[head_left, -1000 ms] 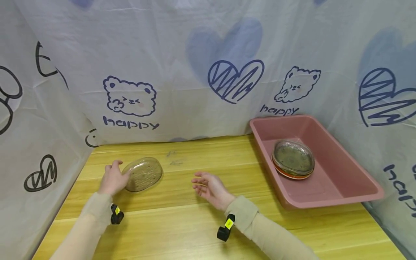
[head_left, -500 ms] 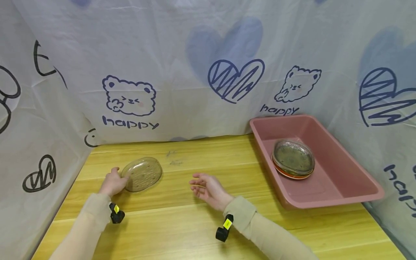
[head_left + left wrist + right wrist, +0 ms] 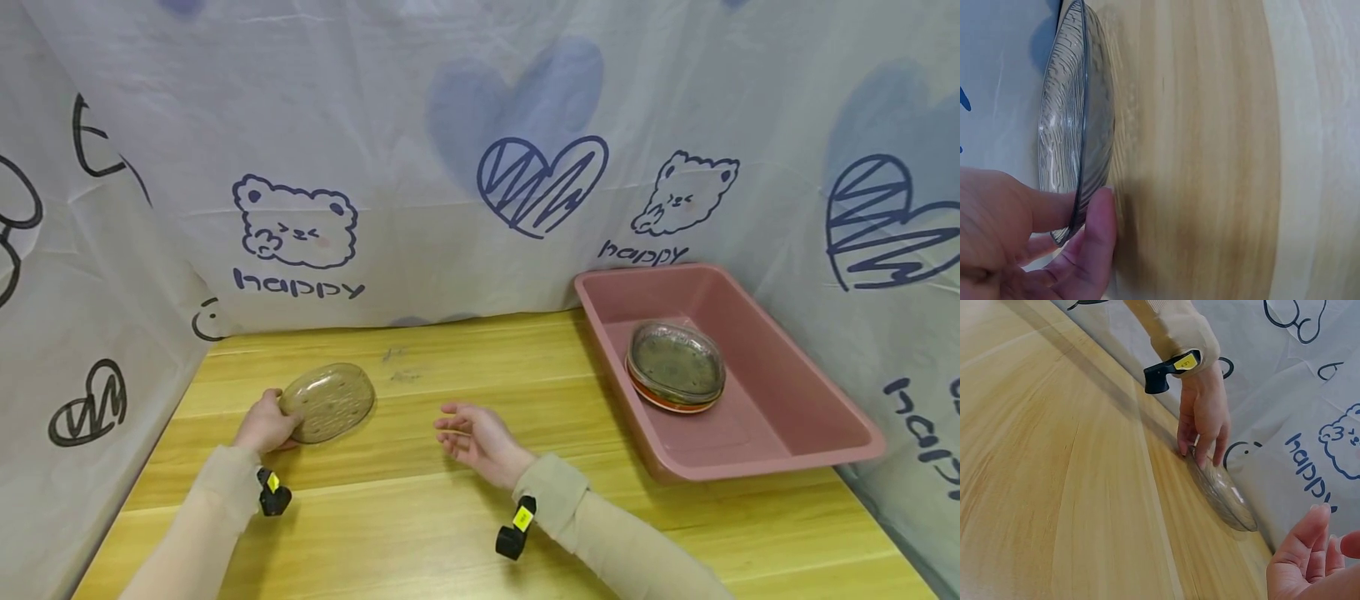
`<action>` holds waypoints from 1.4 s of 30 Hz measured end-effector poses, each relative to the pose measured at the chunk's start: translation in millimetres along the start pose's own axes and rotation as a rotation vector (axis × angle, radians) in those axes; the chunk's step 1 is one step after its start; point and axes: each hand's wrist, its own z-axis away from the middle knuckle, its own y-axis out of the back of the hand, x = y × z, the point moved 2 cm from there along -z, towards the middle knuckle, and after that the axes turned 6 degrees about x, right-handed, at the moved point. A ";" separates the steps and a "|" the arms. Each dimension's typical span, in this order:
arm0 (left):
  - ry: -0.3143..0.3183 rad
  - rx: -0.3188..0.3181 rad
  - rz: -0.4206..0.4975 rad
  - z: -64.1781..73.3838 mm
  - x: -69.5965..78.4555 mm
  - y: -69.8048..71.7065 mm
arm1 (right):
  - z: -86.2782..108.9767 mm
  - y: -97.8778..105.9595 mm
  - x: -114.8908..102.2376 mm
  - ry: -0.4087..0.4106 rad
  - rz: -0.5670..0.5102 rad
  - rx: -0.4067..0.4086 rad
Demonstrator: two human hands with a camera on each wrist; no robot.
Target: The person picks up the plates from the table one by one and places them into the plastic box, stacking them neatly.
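A clear, brownish plate (image 3: 333, 402) with a rippled texture is at the left of the wooden table. My left hand (image 3: 267, 423) pinches its near-left rim. In the left wrist view the thumb lies over the inner side of the plate (image 3: 1063, 125) and the fingers curl under its outer side. The right wrist view shows the left hand (image 3: 1205, 422) gripping the plate (image 3: 1225, 497) from above its edge. My right hand (image 3: 483, 442) hovers over the middle of the table with fingers loosely bent and nothing in them.
A pink rectangular tub (image 3: 772, 417) stands on the right of the table (image 3: 420, 533). Inside it, a clear dish (image 3: 675, 362) sits stacked on something with an orange rim (image 3: 675, 407). White printed cloth (image 3: 405, 167) walls the table at the back and both sides.
My left hand has lowered slightly and closed its fingers and thumb on the plate's rim. The plate stays in place. My right hand has drifted slightly left.
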 end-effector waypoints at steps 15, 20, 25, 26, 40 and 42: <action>0.007 -0.007 0.041 -0.8 -1.0 -2.9 | -0.1 2.5 -0.2 0.006 -0.003 0.012; 0.011 -0.036 0.156 2.5 4.5 -5.5 | -1.2 4.6 1.1 0.005 -0.010 0.018; 0.013 -0.074 0.227 5.7 8.8 -9.8 | -1.0 7.4 1.4 0.004 -0.014 0.019; 0.010 -0.084 0.237 6.0 9.8 -10.6 | -0.8 8.2 1.3 0.001 -0.017 0.020; -0.053 -0.155 0.315 10.5 36.2 -29.6 | 0.3 22.9 -0.1 0.012 -0.029 0.055; -0.064 -0.159 0.315 11.6 41.4 -33.6 | 0.9 24.7 -0.8 0.015 -0.030 0.059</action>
